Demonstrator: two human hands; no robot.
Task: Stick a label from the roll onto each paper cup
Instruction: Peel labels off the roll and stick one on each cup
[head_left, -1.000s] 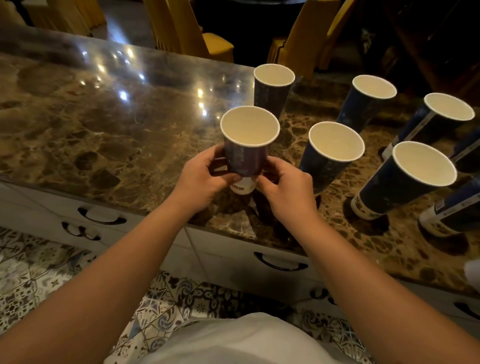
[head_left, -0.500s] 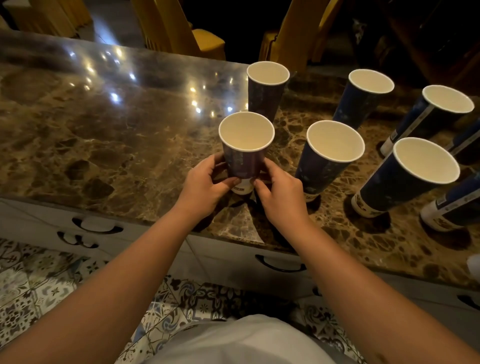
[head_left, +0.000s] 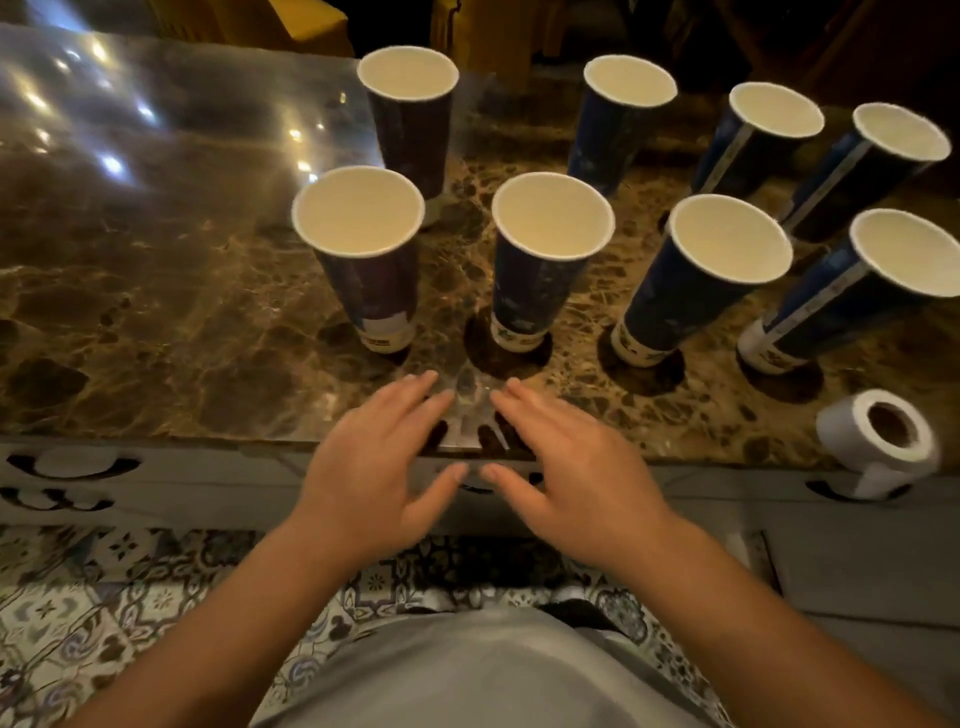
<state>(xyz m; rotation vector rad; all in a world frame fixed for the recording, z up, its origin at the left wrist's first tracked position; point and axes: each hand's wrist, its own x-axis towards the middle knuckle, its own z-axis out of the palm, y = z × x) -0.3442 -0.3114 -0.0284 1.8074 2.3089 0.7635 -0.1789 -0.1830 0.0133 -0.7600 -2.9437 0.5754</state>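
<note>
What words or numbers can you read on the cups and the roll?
None can be read.
Dark blue paper cups: printed marks on the white band at the base, too small and blurred to read.
Nearest left dark paper cup: a pale rectangular patch low on its side with dark print below it, both too blurred to read.
White roll of labels: no writing shows.

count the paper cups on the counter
8. Back row: four. Front row: four. More may stand beyond the right edge.
</note>
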